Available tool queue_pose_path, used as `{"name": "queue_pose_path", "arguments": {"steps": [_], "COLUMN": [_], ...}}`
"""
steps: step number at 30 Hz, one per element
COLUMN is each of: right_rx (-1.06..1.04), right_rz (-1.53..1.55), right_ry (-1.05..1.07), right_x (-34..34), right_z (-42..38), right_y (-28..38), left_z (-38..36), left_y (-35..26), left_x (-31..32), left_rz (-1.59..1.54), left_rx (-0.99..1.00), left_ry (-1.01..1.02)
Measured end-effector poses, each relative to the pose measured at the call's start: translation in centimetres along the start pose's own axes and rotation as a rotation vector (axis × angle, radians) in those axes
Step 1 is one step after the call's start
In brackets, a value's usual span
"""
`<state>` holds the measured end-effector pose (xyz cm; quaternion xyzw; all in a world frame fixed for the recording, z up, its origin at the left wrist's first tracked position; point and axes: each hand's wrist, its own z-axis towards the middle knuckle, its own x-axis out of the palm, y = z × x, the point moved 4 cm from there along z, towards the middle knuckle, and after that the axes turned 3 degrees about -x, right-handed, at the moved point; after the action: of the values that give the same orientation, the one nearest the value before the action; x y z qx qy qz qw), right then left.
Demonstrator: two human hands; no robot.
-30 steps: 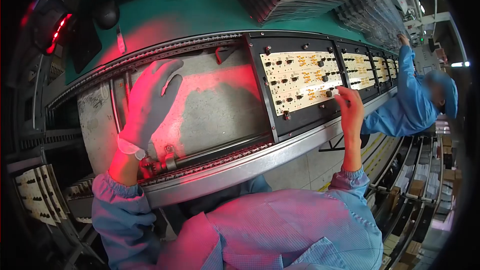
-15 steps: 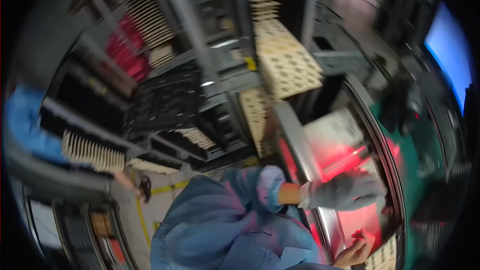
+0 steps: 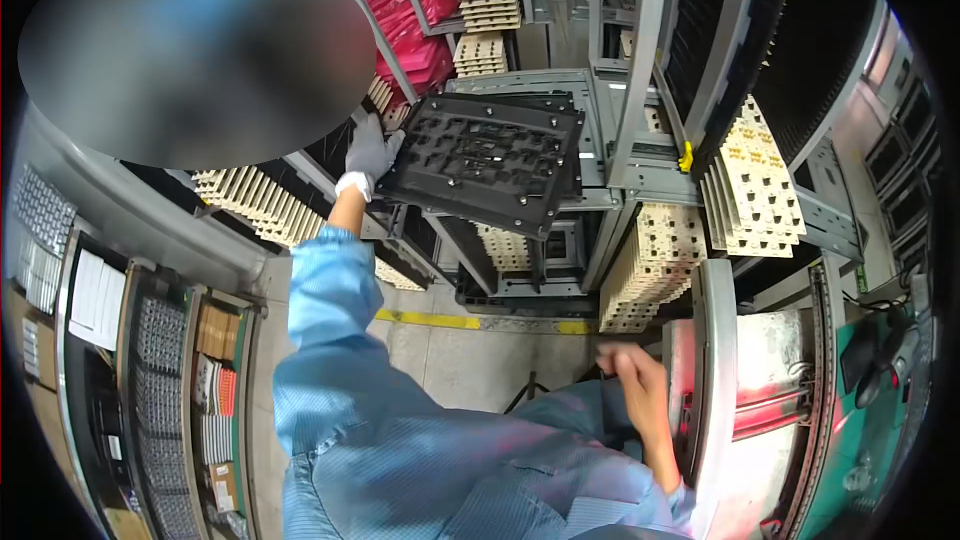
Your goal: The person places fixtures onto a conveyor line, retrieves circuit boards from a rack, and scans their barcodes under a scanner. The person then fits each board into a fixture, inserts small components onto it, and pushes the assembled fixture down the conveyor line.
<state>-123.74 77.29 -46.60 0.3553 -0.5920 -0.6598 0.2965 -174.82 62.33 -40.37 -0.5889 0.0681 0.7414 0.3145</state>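
My left hand, in a pale grey glove, reaches out to the left edge of a black tray-like plate. Its fingers are apart, with the fingertips right at the plate's edge. Recessed shapes and several shiny screw heads cover the plate's top, and it rests on a grey metal frame. My right hand is bare and held low, beside the silver rail of a machine. Its fingers are curled in, slightly blurred, and nothing shows in them.
Cream perforated boards stand stacked in racks at the right; more cream boards are at the left. Pink plastic bags lie behind the plate. Shelves with small parts stand lower left. Yellow tape marks the floor. A green mat is far right.
The view has swung left, away from the red-lit machine. My gloved left hand has gone from over the machine to the black plate; my right hand has drawn back from the machine, its fingers now curled.
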Motion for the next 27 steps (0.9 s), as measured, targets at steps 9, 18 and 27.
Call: {"name": "queue_pose_path", "arguments": {"steps": [9, 18, 27], "right_rx": [0.275, 0.223, -0.236], "right_rz": [0.501, 0.285, 0.188], "right_ry": [0.227, 0.035, -0.605], "right_x": [7.5, 4.1, -8.9], "right_z": [13.7, 9.4, -5.8], "right_y": [-1.4, -5.4, 5.8], "left_z": [-1.9, -16.1, -20.4], "left_y": [1.7, -2.9, -20.7], "left_x": [0.5, -7.4, -5.8], "left_rz": [-0.152, -0.763, -0.914], "left_rx": [0.019, -0.154, 0.15], "left_ry": [0.095, 0.069, 0.535]}}
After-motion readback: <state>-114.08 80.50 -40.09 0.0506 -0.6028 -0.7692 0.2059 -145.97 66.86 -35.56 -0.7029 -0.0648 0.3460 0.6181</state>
